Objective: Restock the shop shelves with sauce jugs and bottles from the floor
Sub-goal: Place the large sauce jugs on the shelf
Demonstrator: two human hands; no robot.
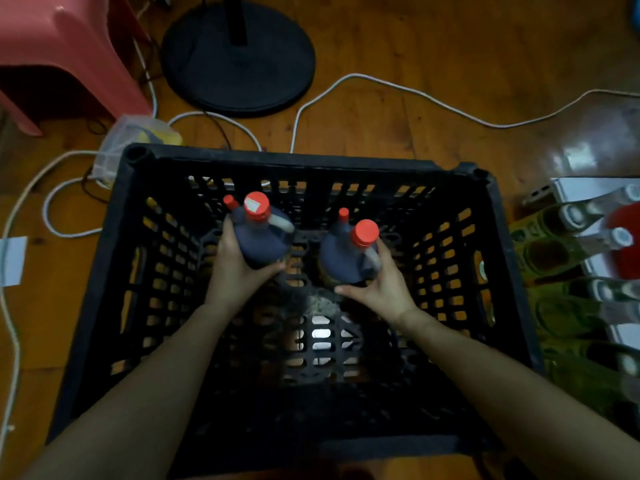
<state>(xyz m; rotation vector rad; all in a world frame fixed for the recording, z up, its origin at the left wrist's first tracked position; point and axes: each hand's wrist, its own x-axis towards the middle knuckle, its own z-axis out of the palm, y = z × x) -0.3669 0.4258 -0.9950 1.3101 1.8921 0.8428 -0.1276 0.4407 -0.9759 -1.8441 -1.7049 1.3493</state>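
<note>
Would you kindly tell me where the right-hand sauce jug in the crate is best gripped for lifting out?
Probably by the handle below its red cap, coming from above on the right: the sauce jug is upright in the crate, handle facing the right hand, and its round body is wide.

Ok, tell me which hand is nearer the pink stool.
Left. The left hand grips the left jug, towards the stool; the right hand grips the right jug, further away.
</note>
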